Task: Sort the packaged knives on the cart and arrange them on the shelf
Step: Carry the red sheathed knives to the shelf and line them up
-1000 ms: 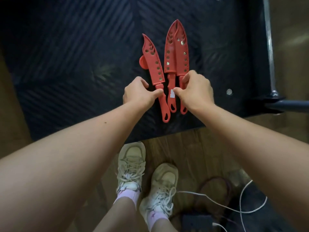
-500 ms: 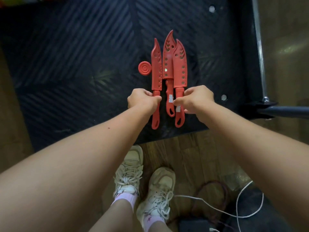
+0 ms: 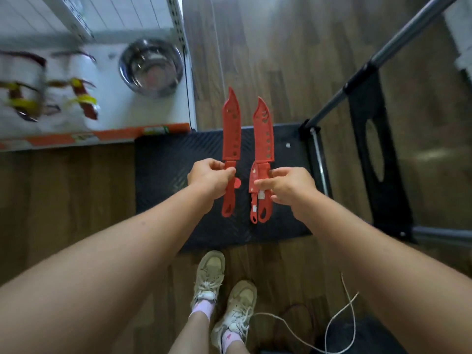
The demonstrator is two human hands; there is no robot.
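My left hand (image 3: 210,176) grips the handle of one red sheathed knife (image 3: 231,129), blade pointing away from me. My right hand (image 3: 286,183) pinches two more red sheathed knives (image 3: 263,134) held stacked together at their handles. Both hands hover above the black ribbed cart deck (image 3: 163,180). A small red disc (image 3: 237,183) lies on the deck, mostly hidden behind the left knife's handle. The white shelf (image 3: 107,111) stands at the upper left, beyond the cart.
On the shelf sit a steel bowl (image 3: 150,67) and blurred utensils with yellow and red wrapping (image 3: 81,98). The cart's metal handle bar (image 3: 357,77) and black end panel (image 3: 375,162) rise at the right. My shoes (image 3: 224,297) and a white cable (image 3: 339,318) are on the wooden floor.
The three knives lay together on the cart deck under my fingers; now they are lifted, one in the left hand, two in the right. The view has swung up to show the shelf.
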